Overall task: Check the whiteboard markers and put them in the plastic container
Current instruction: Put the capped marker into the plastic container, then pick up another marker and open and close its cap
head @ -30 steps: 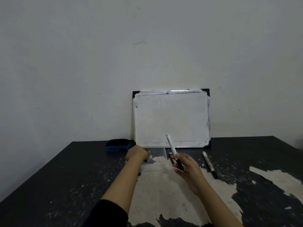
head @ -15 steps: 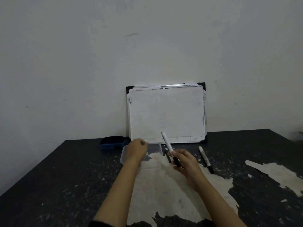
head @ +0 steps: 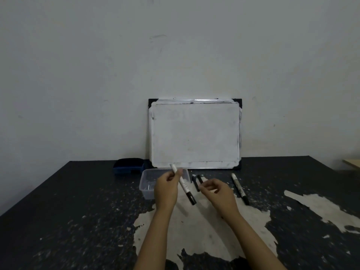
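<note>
My left hand [head: 166,190] grips a white whiteboard marker [head: 183,185] near its upper end. The marker's black cap points down and to the right, just right of the clear plastic container [head: 144,180]. The container stands open on the table, partly hidden behind my left hand. My right hand [head: 218,193] hovers beside the marker with loosely curled fingers and nothing in it. Two dark markers [head: 196,182] lie just beyond its fingertips. Another white marker with a black cap [head: 238,187] lies to the right. The whiteboard [head: 194,133] leans on the wall.
A blue eraser [head: 128,167] sits at the back, left of the whiteboard. The black table [head: 78,211] has large worn pale patches in the middle and at the right. A pale wooden edge [head: 352,163] shows at the far right.
The marker passed from my right hand to my left hand. My left hand let go of the container's rim, and the container now sits nearer, in plain sight.
</note>
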A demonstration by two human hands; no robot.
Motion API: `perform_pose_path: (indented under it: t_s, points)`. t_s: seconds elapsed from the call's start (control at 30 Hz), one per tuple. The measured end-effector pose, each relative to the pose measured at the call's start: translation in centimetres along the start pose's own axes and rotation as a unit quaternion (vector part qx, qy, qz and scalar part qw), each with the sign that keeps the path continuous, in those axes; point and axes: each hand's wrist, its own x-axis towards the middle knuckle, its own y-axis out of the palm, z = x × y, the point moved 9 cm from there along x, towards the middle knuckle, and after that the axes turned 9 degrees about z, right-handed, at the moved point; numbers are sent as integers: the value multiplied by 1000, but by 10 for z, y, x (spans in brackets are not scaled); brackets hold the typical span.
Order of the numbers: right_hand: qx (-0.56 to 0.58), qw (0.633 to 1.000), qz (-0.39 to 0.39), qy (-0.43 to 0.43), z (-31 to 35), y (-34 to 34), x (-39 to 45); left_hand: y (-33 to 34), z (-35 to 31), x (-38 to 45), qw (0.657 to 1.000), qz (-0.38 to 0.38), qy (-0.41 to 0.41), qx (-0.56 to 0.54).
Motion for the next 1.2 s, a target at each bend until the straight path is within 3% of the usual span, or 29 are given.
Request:
perform_pose_path:
  t_s: [0.1,0.2,0.3,0.4,0.5,0.67,0.83,0.93,1.07,1.2]
  points:
    - [-187,981,-39,13,-9,-4,23,-2,-3,-7,1000,3,24,-4]
    - [-307,951,-39,17,-7,7,44,3,-6,-13,998,20,53,1]
    - [-376,926,-31,20,-2,20,52,6,-3,-15,996,21,77,39]
    - [-381,924,-30,30,-5,25,53,7,2,-18,993,28,90,75]
    - [-290,955,-50,39,-9,10,48,9,5,-19,992,36,100,68]
    - [9,999,-42,29,-7,-25,28,15,6,-21,993,48,97,40]
    - [200,979,7,25,-11,-31,8,19,4,-23,994,60,87,34]
    - [328,942,6,71,-19,-25,1,20,3,-24,991,55,108,55]
    - [365,928,2,79,-20,-27,-1,21,4,-24,989,62,114,69]
    - [293,954,17,60,-19,-31,-1,26,3,-26,985,80,126,84]
